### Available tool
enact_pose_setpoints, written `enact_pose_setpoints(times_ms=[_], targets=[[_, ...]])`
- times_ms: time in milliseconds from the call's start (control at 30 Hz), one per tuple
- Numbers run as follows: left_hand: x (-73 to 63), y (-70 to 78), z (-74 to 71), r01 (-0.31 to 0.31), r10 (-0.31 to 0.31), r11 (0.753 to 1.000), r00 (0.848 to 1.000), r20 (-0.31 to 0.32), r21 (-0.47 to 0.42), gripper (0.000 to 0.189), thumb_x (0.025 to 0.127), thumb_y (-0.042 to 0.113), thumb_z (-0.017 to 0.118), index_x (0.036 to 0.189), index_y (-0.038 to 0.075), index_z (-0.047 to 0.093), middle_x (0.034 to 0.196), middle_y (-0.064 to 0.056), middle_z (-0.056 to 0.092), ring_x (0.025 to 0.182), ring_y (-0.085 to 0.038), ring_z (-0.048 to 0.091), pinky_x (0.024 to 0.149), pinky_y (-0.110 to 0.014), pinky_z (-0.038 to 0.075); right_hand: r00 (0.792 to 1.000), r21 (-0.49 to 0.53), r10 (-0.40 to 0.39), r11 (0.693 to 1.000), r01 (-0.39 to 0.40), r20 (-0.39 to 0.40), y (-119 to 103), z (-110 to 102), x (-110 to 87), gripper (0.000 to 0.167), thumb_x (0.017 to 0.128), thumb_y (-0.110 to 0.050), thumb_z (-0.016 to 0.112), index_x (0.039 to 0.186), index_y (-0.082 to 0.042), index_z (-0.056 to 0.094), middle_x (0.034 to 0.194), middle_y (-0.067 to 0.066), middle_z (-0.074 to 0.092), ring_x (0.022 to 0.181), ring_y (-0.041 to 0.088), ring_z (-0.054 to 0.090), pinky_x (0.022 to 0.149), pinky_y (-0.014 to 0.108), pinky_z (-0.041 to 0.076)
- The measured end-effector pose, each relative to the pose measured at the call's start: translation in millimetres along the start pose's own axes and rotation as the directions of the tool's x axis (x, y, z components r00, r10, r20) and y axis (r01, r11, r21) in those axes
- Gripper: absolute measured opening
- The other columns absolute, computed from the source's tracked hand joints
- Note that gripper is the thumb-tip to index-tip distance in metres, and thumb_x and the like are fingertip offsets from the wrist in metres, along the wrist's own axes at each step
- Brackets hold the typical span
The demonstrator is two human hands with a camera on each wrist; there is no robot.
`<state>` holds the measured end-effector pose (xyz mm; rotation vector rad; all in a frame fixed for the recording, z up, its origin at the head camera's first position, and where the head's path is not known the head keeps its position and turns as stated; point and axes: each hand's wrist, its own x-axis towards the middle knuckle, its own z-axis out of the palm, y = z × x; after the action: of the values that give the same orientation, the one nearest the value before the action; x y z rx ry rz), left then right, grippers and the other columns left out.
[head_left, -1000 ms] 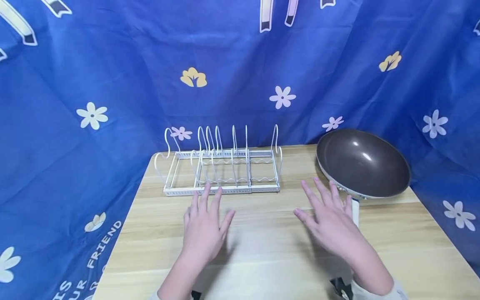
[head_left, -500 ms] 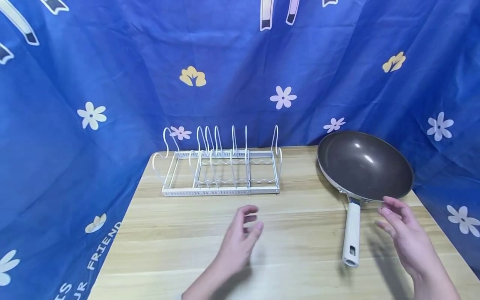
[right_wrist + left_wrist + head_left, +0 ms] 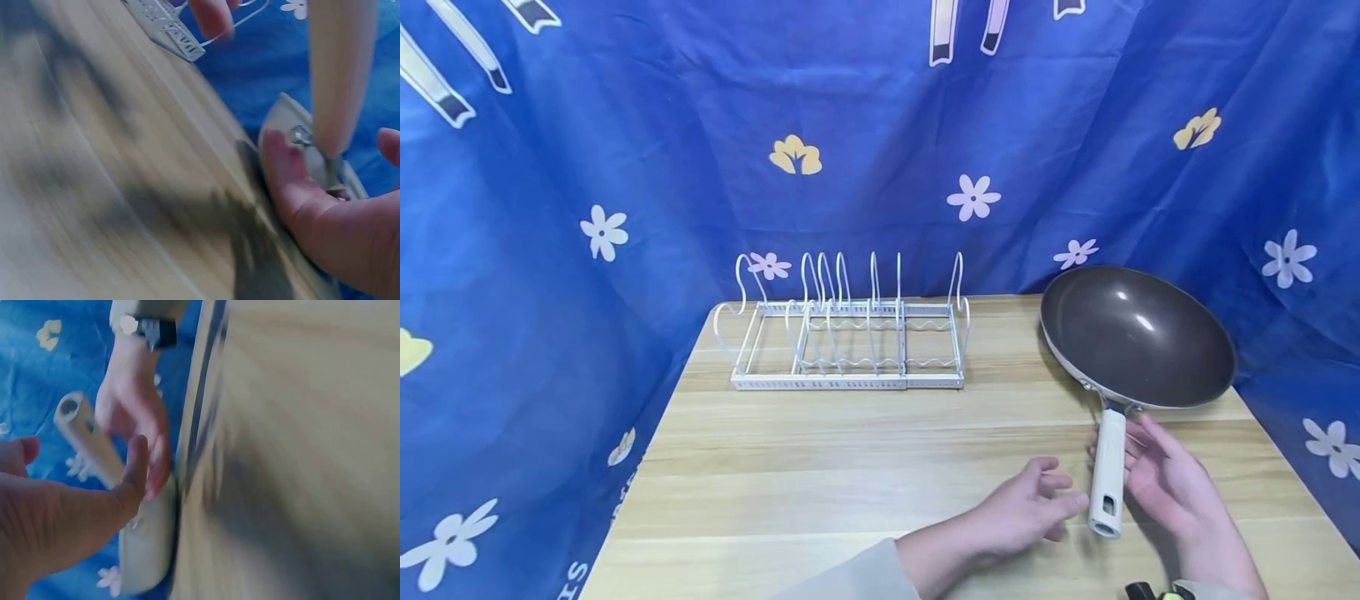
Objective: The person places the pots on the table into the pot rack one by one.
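Observation:
A frying pan (image 3: 1138,337) with a dark inside and a pale outside sits at the table's right, its white handle (image 3: 1108,471) pointing toward me. My right hand (image 3: 1172,483) is at the handle's right side, fingers reaching behind and beneath it. In the right wrist view those fingers (image 3: 287,169) pass under the handle (image 3: 342,69), while the thumb stays apart on the other side. Contact with the handle cannot be told. Just left of the handle's end is my left hand (image 3: 1026,508), fingers loosely bent, holding nothing; its thumb (image 3: 134,469) shows in the left wrist view.
A white wire rack (image 3: 850,382) with several upright loops stands at the back left of the wooden table (image 3: 820,467). Blue patterned cloth (image 3: 865,125) hangs behind the table and along both sides.
My left hand has moved right from in front of the rack to the handle's end. My right hand went out to the pan's right, then came back left against the handle. The pan stays put.

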<state>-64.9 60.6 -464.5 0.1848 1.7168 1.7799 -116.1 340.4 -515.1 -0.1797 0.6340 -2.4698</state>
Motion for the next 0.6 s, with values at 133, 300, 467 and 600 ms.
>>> enact_pose_setpoints(times_ms=[133,300,467,600], targets=[[17.8,-5.2,15.3,0.069,-0.042,0.971,0.992,0.119,-0.231,0.06,0.11,0.023,0.063,0.155,-0.008,0.039,0.141,-0.023,0.069,0.126,-0.039,0.072,0.108,-0.056,0.061,1.0,0.072,0.0,0.997,0.0,0.007,5.4,-2.9,10.3,0.06,0.12,-0.035,0.015,0.14,0.003,0.057,0.142,0.024,0.069,0.138,0.035,0.066,0.126,0.048,0.049],[31.1,-7.6,24.8,0.126,-0.025,0.915,0.966,0.259,-0.384,0.03,0.112,0.017,0.057,0.135,-0.002,0.061,0.14,-0.027,0.069,0.138,-0.045,0.064,0.118,-0.057,0.054,0.995,0.125,0.007,0.992,-0.019,0.097,8.8,-6.6,18.4,0.067,0.119,-0.036,0.009,0.145,0.002,0.057,0.144,0.02,0.069,0.137,0.032,0.066,0.124,0.043,0.051],[39.6,-5.8,30.9,0.174,-0.053,0.885,0.959,0.279,-0.432,0.027,0.109,0.009,0.059,0.134,0.0,0.063,0.141,-0.024,0.07,0.138,-0.046,0.064,0.115,-0.047,0.058,0.986,0.149,0.032,0.987,-0.057,0.164,9.2,-8.7,25.0,0.069,0.118,-0.032,0.002,0.149,-0.002,0.057,0.141,0.014,0.069,0.133,0.025,0.067,0.118,0.035,0.055],[44.7,-5.7,29.1,0.201,-0.079,0.877,0.956,0.281,-0.437,0.025,0.108,0.005,0.06,0.132,0.001,0.064,0.137,-0.019,0.073,0.133,-0.037,0.069,0.114,-0.043,0.059,0.984,0.163,0.048,0.984,-0.076,0.169,9.8,-10.2,25.9,0.071,0.118,-0.032,0.001,0.15,-0.002,0.058,0.142,0.013,0.069,0.133,0.023,0.066,0.117,0.033,0.054]])
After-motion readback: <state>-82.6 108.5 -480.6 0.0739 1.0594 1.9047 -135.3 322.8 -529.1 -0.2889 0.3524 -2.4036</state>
